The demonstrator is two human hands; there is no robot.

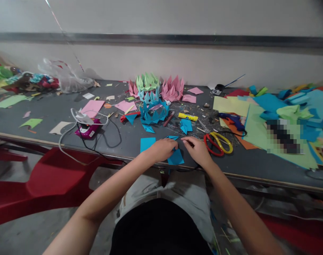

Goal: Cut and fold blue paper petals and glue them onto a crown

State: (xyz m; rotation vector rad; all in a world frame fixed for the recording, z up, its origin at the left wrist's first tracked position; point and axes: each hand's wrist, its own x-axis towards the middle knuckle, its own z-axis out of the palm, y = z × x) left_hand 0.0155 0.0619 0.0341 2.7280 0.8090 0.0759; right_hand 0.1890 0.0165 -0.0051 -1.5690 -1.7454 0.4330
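Blue paper [176, 158] lay on the near side of the glue stick [188, 117], probably steadied by my left hand [165, 149]; whether its bent fingers, or those of my right hand [197, 148], clamped anything, I could not tell.

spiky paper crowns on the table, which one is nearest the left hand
The deep blue crown, in front; the light blue one, green one and pink ones stand farther from the left hand.

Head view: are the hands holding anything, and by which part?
Cannot be told for certain. The left hand lies over the upper part of the blue paper, fingertips hidden; the right hand shows no visible held thing.
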